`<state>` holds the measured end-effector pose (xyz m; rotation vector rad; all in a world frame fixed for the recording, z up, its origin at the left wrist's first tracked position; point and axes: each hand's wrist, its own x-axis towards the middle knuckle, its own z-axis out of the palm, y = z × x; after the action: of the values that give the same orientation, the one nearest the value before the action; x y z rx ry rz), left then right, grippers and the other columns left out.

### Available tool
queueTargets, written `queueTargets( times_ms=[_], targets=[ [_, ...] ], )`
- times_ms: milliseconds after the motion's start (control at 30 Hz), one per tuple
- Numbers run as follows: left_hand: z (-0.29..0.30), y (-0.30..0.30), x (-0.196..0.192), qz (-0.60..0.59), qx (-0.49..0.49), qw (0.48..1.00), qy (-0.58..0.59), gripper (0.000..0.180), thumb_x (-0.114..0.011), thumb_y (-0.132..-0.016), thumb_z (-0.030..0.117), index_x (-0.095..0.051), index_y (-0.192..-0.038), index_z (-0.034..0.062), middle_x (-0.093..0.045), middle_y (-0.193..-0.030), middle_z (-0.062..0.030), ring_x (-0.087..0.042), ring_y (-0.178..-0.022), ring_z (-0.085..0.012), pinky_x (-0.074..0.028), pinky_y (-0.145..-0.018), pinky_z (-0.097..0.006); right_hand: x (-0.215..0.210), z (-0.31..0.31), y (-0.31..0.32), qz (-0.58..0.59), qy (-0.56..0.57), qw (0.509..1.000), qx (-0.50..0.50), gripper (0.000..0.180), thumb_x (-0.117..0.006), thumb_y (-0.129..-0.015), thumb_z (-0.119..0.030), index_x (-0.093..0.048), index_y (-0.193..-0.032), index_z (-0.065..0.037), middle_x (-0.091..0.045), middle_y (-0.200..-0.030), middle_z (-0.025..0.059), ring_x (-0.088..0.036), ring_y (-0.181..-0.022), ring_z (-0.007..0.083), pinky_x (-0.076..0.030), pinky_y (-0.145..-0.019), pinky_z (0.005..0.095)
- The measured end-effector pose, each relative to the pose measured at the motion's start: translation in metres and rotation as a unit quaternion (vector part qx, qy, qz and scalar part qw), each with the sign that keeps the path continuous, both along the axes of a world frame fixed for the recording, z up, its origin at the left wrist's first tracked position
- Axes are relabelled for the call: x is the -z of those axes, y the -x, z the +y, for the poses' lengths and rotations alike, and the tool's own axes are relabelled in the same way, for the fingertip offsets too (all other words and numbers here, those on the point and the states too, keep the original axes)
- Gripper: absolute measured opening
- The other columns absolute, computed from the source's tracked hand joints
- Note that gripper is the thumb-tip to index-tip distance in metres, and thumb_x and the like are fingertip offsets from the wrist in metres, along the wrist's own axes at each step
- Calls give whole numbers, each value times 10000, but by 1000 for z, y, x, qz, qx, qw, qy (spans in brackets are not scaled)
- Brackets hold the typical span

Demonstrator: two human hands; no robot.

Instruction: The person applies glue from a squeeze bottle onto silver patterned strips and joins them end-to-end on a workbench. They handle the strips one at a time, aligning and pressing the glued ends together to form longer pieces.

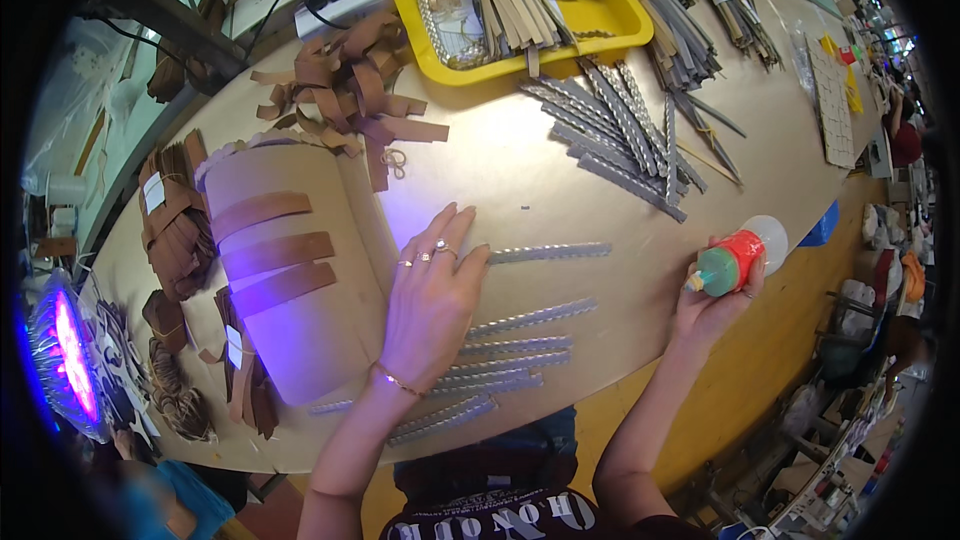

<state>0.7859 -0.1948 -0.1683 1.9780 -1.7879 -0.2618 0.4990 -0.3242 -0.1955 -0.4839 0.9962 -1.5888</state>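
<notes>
My left hand (432,295) lies with its fingers stretched out on the brown table sheet, rings and a bracelet on it. Its thumb side touches the near end of a grey and silver braided strip (555,252). Several similar strips (520,345) lie in a row beside and below that hand, partly hidden by its wrist. To the right, my right hand (715,300) is wrapped round a squeeze bottle (738,252) with a green top and red label, tilted with its pale nozzle toward the table.
A brown paper-covered cylinder (290,325) with brown strips across it lies at left, a glowing lamp (68,355) beyond. Loose brown strips (350,90) lie behind. A yellow tray (440,68) stands at the back, near a braided strip pile (625,130) and grey bundles (680,40).
</notes>
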Motion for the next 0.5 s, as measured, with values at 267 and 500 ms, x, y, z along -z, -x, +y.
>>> queueTargets(
  times_ms=[267,500],
  targets=[
    [13,1,-3,-26,32,999,-21,209,-634,-838,48,-671,-1034,-14,-579,-1297,-156,-520,-1269,-324,-449,-996,-441,-25,9,16,317,-165,921,-153,565,-720,-891,-316,-494,-1300,3,-629,-1080,104,-644,-977,213,-536,-835,336],
    [20,5,2,-27,29,999,-14,195,-666,-836,44,-687,-1020,-14,-603,-1252,-143,-540,-1247,-327,-471,-962,-439,-45,11,18,523,-162,821,-161,741,-727,-894,-407,-423,-1441,-12,-640,-1135,123,-627,-939,155,-521,-801,294]
  ],
)
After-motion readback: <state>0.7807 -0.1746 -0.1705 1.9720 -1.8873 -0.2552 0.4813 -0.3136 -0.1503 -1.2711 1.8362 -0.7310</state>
